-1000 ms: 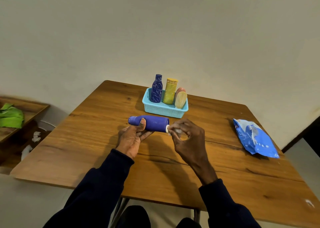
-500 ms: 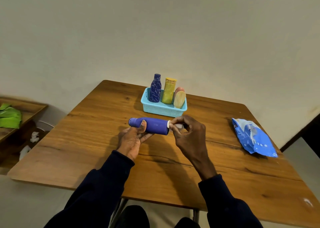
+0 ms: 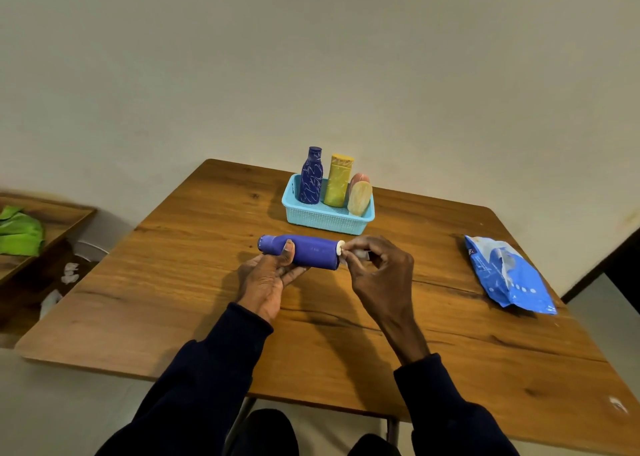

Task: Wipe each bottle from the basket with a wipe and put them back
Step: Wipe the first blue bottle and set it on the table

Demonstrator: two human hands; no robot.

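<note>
A plain purple bottle (image 3: 311, 255) lies on its side above the wooden table (image 3: 194, 282), cap to the left. My left hand (image 3: 268, 279) grips it from below, thumb over the neck. At the bottle's base my right hand (image 3: 377, 268) pinches a small whitish wipe (image 3: 341, 248) against it; most of the wipe is hidden in the fingers. Behind them a light blue basket (image 3: 325, 220) holds a patterned dark blue bottle (image 3: 310, 175), a yellow bottle (image 3: 338, 180) and a cream and pink bottle (image 3: 359, 194).
A blue wipes pack (image 3: 509, 275) lies on the table's right side. A low wooden shelf at far left carries a green cloth (image 3: 20, 230). White scraps (image 3: 69, 272) lie on the floor below it. A wall stands behind the table.
My right hand has drawn in closer to the bottle's base and the wipe now presses on its rim. The left hand and the bottle have hardly moved.
</note>
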